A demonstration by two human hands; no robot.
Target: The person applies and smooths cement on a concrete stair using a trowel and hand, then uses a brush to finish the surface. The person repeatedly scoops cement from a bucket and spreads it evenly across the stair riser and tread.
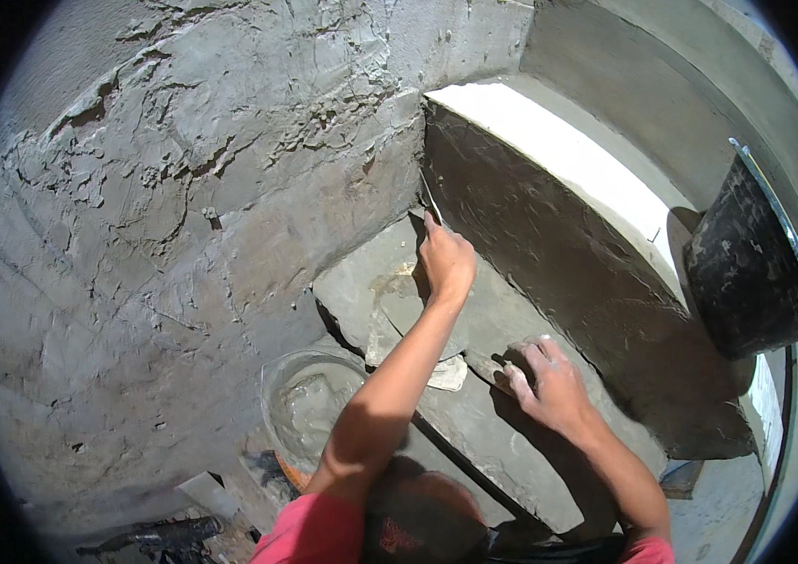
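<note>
My left hand (446, 258) is closed around a narrow trowel (431, 197), its thin blade pointing into the corner where the rough plastered wall (173, 179) meets the dark mortared riser (549, 254). The handle is hidden in my fist. Under that forearm lies a grey stone slab (352, 291), with wet mortar on it. My right hand (554, 383) holds nothing; its curved fingers are apart, and the fingertips are at the slab surface near the riser. Between my arms sits a small pale stone chip (448, 374).
A round tub of wet mortar (314, 399) stands by the wall, left of my left forearm. At the right, a black bucket (747, 263) lies tilted beside the white sunlit ledge (559, 150). A dark power tool (169, 536) lies at the lower left.
</note>
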